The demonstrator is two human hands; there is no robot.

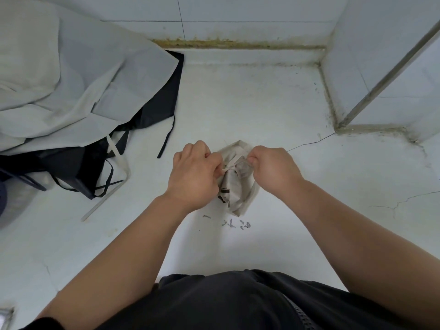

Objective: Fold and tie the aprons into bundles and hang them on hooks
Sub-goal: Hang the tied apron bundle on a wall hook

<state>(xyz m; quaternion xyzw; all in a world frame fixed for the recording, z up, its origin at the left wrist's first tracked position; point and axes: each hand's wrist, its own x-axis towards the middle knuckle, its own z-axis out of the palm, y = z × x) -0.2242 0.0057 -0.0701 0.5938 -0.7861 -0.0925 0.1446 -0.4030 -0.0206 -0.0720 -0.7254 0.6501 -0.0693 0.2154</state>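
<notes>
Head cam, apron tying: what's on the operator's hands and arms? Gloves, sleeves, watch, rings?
Left hand and right hand are bare: no gloves, and no rings visible. Left forearm and right forearm are uncovered, with no watch or wristband. A black sleeve edge shows only at the bottom-left corner, matching the black top. The right sleeve is out of view.

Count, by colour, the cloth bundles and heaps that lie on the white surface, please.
Beige folded apron bundle: 1
Pale grey loose cloth heap: 1
Black loose cloth heap with thin straps: 1
Total: 3
How many aprons each heap holds cannot be told, as the layers overlap.
</notes>
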